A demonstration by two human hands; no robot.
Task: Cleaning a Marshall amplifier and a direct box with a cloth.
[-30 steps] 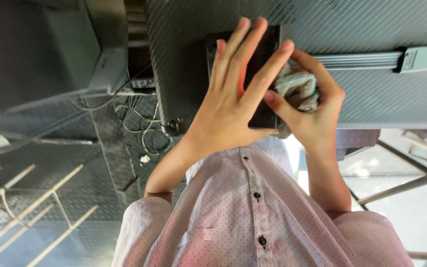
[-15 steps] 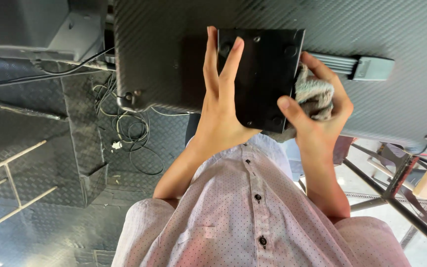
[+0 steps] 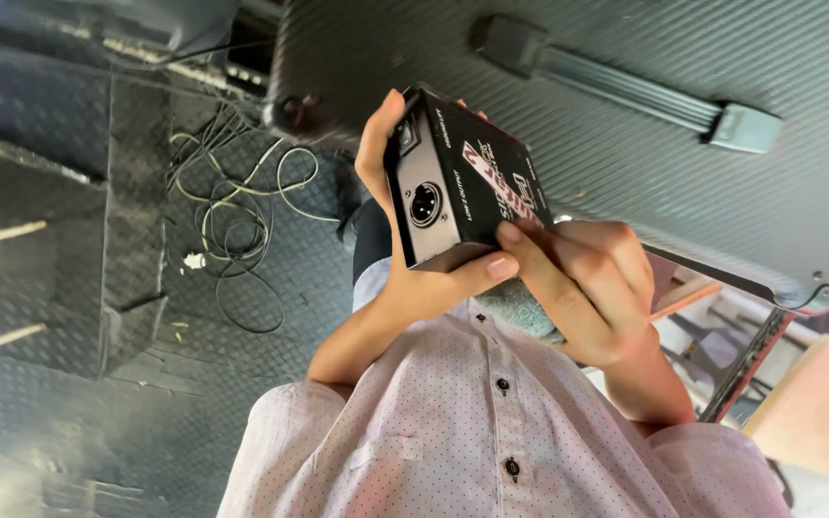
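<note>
Dark tread-plate metal floor (image 3: 69,384) fills the left of the frame, and a large black ribbed hard case (image 3: 722,211) with a long grey carrying handle (image 3: 645,96) spans the upper right. In front of that case, at the centre, a small black electronics box (image 3: 462,182) is held up off any surface, tilted so that its end face with a round multi-pin socket (image 3: 424,204) points at the camera. The left hand (image 3: 410,288) is closed around the box from behind and below, thumb along its left edge and a fingertip hooked under its lower corner. The right hand (image 3: 587,288) is curled shut over a grey-green cloth (image 3: 520,312), pressing it against the lower right side of the box. As for the work in hand, the cloth sits on that one side only; the socket face and the printed top face lie bare and look free of dust, but how much of the box has been gone over cannot be told, and its back is hidden. A loose tangle of thin pale cables (image 3: 242,221) lies on the floor at left, well apart from the hands. A dotted pink button shirt (image 3: 472,432) fills the bottom, and a red-and-black metal frame (image 3: 741,355) shows at the lower right. Nothing crowds the hands but the case just behind.
</note>
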